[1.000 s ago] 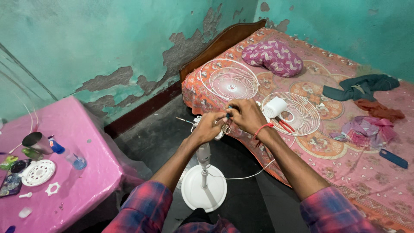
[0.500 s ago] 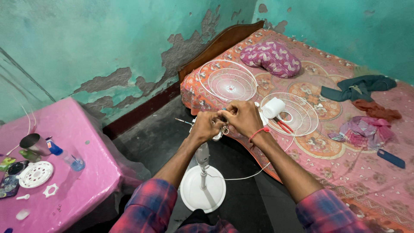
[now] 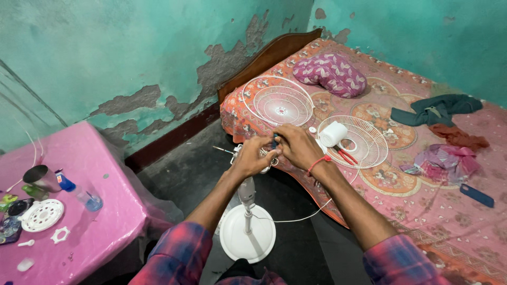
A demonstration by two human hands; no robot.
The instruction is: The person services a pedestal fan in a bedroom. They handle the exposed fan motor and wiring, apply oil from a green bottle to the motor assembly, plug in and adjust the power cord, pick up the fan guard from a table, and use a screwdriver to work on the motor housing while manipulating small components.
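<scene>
Here the bed, spread with a pink patterned cover, fills the right side, its wooden headboard against the peeling green wall. To the left stands a pink table bearing a metal cup, a round white perforated disc and a small blue bottle. On the bed lie two white wire fan guards, one nearer the headboard and one further right, with a white motor cover and red-handled pliers resting on the second. A purple pillow, dark cloth and a blue phone lie further off. Between bed and table a fan stand rises from its round white base on the dark floor. At the top of its pole sits the fan head, gripped from both sides: the left hand curls around it, and the right hand, a red thread at its wrist, pinches a small blue part there with fingertips pressed together.
</scene>
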